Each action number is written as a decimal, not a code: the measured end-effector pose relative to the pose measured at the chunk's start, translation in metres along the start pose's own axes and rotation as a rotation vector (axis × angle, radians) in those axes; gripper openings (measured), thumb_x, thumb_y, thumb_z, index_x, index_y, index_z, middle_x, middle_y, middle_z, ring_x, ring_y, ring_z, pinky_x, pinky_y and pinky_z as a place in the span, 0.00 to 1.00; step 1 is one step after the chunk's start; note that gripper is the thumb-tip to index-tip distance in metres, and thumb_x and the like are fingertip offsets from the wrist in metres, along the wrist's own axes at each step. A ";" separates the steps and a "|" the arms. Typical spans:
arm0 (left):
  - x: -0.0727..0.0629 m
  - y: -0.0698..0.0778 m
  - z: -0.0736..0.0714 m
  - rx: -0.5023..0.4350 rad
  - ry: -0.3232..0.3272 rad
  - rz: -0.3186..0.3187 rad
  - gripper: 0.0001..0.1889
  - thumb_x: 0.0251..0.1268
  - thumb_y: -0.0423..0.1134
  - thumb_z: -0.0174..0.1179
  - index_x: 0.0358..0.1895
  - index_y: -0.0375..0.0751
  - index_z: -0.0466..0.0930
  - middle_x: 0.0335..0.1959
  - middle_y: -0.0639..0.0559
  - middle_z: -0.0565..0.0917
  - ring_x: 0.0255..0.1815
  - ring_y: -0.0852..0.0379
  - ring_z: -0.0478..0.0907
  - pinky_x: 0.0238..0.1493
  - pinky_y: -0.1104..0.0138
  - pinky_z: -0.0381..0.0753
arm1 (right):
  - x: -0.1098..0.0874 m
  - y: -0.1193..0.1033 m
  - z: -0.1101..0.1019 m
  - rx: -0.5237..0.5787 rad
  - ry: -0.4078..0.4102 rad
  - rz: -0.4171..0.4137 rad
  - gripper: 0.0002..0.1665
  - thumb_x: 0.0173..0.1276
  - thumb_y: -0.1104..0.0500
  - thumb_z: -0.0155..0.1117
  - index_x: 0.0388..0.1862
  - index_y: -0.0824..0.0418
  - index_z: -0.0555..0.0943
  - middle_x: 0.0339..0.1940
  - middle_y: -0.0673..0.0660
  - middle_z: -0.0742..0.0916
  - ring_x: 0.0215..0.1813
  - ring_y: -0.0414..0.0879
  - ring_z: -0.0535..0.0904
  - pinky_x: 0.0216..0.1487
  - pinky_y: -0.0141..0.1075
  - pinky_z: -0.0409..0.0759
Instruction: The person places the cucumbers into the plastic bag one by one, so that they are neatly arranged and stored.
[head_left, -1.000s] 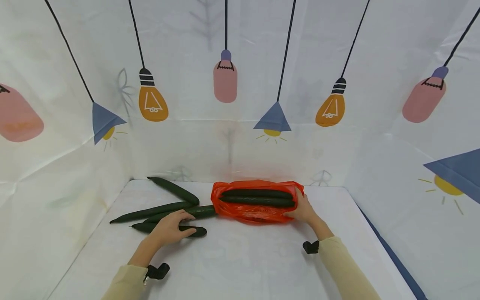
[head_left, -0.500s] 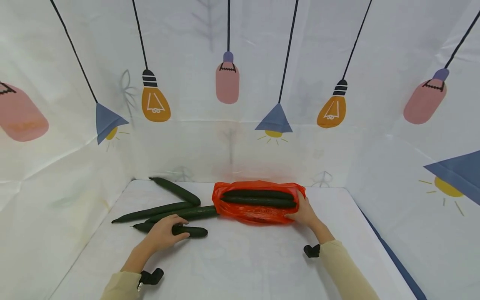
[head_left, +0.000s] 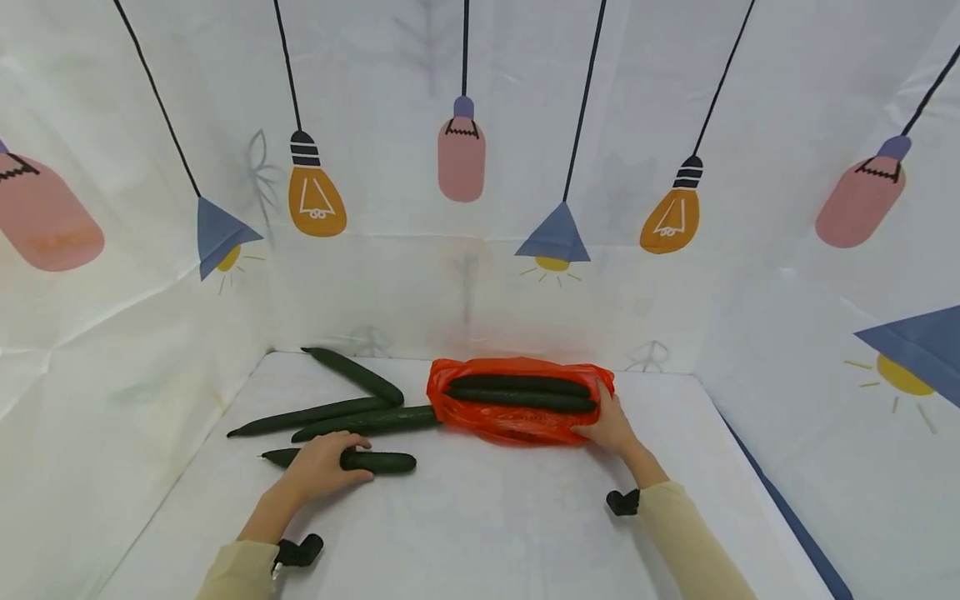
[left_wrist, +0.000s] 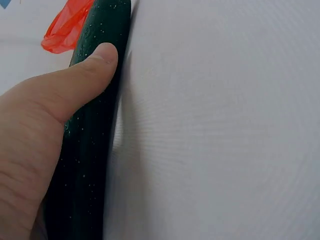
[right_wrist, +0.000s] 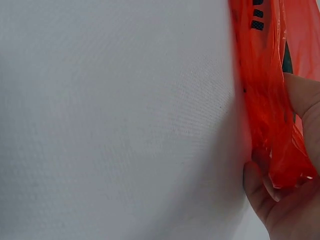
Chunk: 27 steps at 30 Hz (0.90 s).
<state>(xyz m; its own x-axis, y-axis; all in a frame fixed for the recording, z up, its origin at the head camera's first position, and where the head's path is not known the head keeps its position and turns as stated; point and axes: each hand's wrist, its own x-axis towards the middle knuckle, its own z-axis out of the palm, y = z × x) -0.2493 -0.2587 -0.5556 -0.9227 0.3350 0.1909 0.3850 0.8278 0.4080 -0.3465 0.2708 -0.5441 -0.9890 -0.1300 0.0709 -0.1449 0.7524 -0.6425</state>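
In the head view my left hand grips the nearest dark green cucumber around its middle, fingers over the far side. The left wrist view shows the thumb lying along the near side of this cucumber. My right hand holds the right end of a red plastic bag, which lies open toward me with two cucumbers side by side in it. Seen from the right wrist, the thumb reaches over the rim of the bag and the other fingers are beneath its end.
Behind the left hand lie a long cucumber, its right end against the bag, another cucumber, and a slanted one at the back. The white table is bounded by printed white sheets at the back and sides.
My left hand has drawn back slightly and its fingers have come round the nearest cucumber. That cucumber has shifted a little away from the one behind. The right hand stays on the bag.
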 end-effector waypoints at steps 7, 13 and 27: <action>-0.006 -0.008 -0.006 -0.038 -0.087 -0.016 0.28 0.52 0.64 0.67 0.54 0.56 0.78 0.35 0.64 0.76 0.34 0.64 0.73 0.34 0.60 0.74 | -0.002 0.001 0.001 -0.016 0.004 0.019 0.64 0.54 0.54 0.77 0.76 0.69 0.44 0.68 0.76 0.61 0.66 0.71 0.60 0.64 0.64 0.59; -0.020 -0.011 -0.014 -0.029 -0.109 0.108 0.30 0.58 0.50 0.69 0.63 0.52 0.71 0.41 0.63 0.75 0.40 0.61 0.73 0.37 0.58 0.76 | -0.003 0.000 0.001 -0.008 0.009 0.021 0.64 0.54 0.54 0.77 0.76 0.69 0.45 0.68 0.77 0.61 0.67 0.71 0.59 0.65 0.64 0.58; -0.007 0.001 -0.012 -0.093 -0.071 0.160 0.27 0.61 0.48 0.67 0.63 0.63 0.72 0.41 0.68 0.71 0.39 0.66 0.70 0.39 0.63 0.75 | 0.002 0.002 0.003 -0.021 0.008 0.022 0.64 0.55 0.54 0.77 0.76 0.70 0.45 0.69 0.75 0.61 0.68 0.69 0.59 0.65 0.63 0.59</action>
<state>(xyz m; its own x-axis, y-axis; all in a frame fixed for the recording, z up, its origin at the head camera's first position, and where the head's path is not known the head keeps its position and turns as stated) -0.2421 -0.2657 -0.5462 -0.8473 0.4929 0.1977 0.5243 0.7172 0.4591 -0.3486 0.2698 -0.5473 -0.9922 -0.1079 0.0629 -0.1234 0.7687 -0.6276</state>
